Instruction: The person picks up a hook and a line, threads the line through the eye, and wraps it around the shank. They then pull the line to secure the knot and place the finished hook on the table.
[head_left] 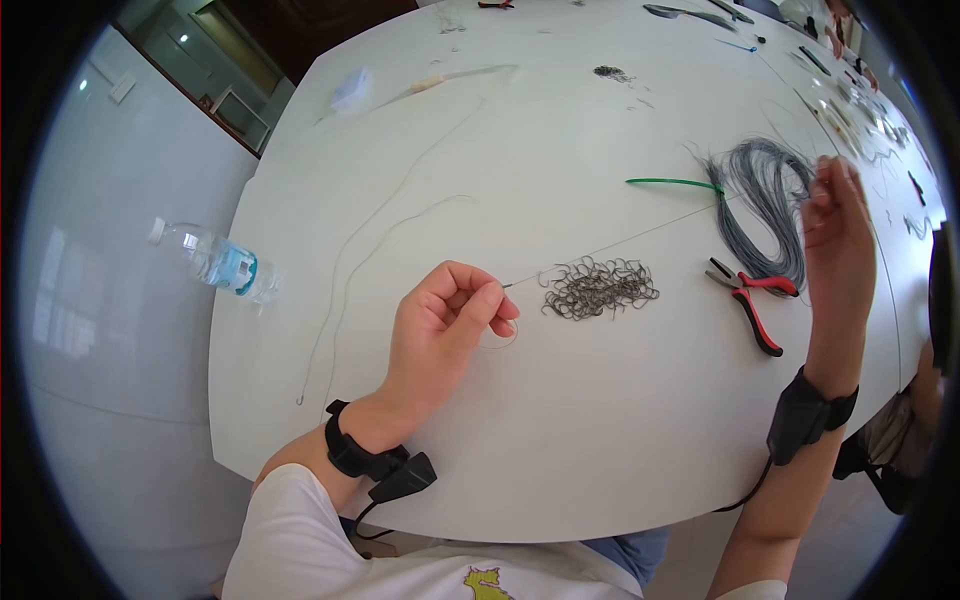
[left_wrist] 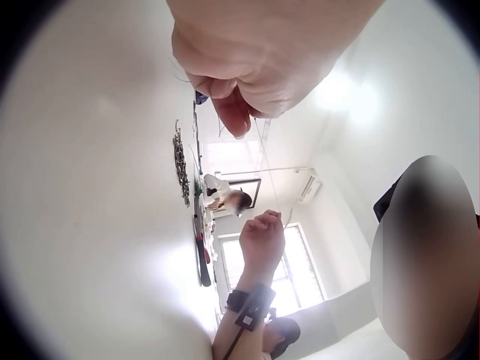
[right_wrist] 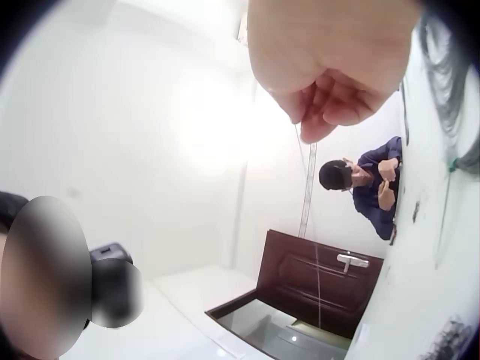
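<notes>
My left hand (head_left: 445, 315) pinches a small dark fish hook (head_left: 507, 286) between thumb and index finger, most of it hidden by the fingertips. A thin loop of line hangs below those fingers. From there a fishing line (head_left: 630, 238) runs straight up to the right, over the table. My right hand (head_left: 838, 220), raised at the right, pinches that line with curled fingers; in the right wrist view the line (right_wrist: 318, 277) leaves its fingertips. Just right of the left hand lies a pile of dark fish hooks (head_left: 600, 288).
Red-handled pliers (head_left: 745, 290) and a bundle of grey line (head_left: 740, 240) with a green tie (head_left: 670, 182) lie near the right hand. At left are a water bottle (head_left: 225, 265) and a hook (head_left: 299, 401) with line attached. Another person (right_wrist: 371, 180) sits at the table.
</notes>
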